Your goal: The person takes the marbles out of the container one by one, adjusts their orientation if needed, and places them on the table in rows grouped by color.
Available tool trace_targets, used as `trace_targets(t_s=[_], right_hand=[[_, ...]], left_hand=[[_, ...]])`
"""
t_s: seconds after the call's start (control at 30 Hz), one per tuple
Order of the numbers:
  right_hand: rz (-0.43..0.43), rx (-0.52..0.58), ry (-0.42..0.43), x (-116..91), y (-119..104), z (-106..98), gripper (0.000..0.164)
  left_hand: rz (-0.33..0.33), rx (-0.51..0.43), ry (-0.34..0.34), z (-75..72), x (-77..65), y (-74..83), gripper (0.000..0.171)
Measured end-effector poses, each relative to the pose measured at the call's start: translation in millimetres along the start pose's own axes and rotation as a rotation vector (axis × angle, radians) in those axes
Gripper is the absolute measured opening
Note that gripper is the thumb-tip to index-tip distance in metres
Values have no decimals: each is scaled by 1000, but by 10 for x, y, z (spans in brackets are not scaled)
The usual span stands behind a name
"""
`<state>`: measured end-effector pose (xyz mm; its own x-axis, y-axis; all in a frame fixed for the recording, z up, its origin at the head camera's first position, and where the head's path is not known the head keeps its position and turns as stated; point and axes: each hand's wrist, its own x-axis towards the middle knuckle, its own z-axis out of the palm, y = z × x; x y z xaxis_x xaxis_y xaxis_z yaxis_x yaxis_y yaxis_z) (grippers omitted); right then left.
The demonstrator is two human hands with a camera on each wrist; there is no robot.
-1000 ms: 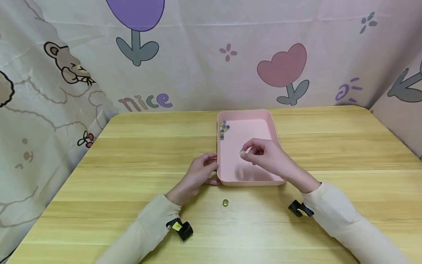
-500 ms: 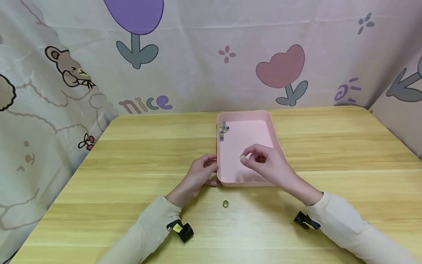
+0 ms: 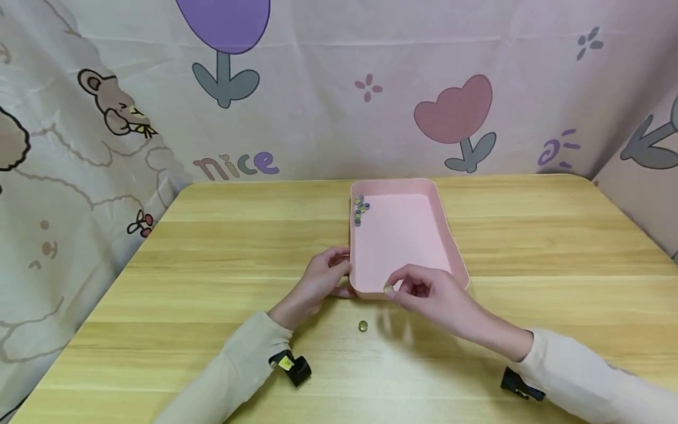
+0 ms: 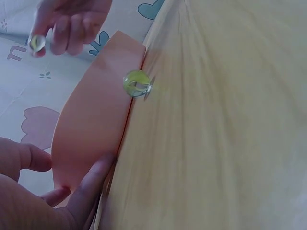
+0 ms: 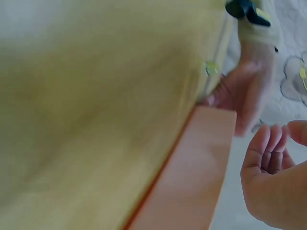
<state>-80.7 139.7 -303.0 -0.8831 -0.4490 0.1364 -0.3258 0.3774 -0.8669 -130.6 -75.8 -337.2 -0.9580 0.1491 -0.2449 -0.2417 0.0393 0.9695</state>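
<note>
My right hand (image 3: pixel 431 297) pinches a clear marble (image 3: pixel 389 288) with a yellow-green swirl between thumb and fingertips, above the near wall of a pink tray (image 3: pixel 402 235). At the tray's near left corner my left hand (image 3: pixel 320 280) holds on, its fingers bent against the outer walls; the left wrist view shows one finger (image 4: pixel 96 175) along the front wall. A second clear yellow-green marble (image 3: pixel 362 326) lies on the table just in front of the tray. Inside the tray, several blue and yellow-green marbles (image 3: pixel 361 207) cluster by the far left wall.
The tray stands on a wood-grain table (image 3: pixel 254 235), near its back edge. Behind and to the left hangs a printed curtain (image 3: pixel 318 88). Each wrist carries a small black camera mount, the left mount (image 3: pixel 293 370) close over the tabletop.
My right hand has moved toward me with the marble, from over the tray's middle to its near wall. The left hand, the tray and the loose marble have stayed put.
</note>
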Motion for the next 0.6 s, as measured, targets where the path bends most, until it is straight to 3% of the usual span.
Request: trace_targets(t_s=[0.2, 0.43, 0.6], right_hand=[[-1, 33, -86, -122, 32, 63, 13], [155, 138, -170, -173, 127, 126, 14], [167, 165, -183, -159, 193, 146, 13]], left_hand=[[-9, 0, 0, -4, 4, 8, 44], [-22, 15, 0, -5, -7, 12, 44], [-29, 18, 1, 3, -6, 22, 44]])
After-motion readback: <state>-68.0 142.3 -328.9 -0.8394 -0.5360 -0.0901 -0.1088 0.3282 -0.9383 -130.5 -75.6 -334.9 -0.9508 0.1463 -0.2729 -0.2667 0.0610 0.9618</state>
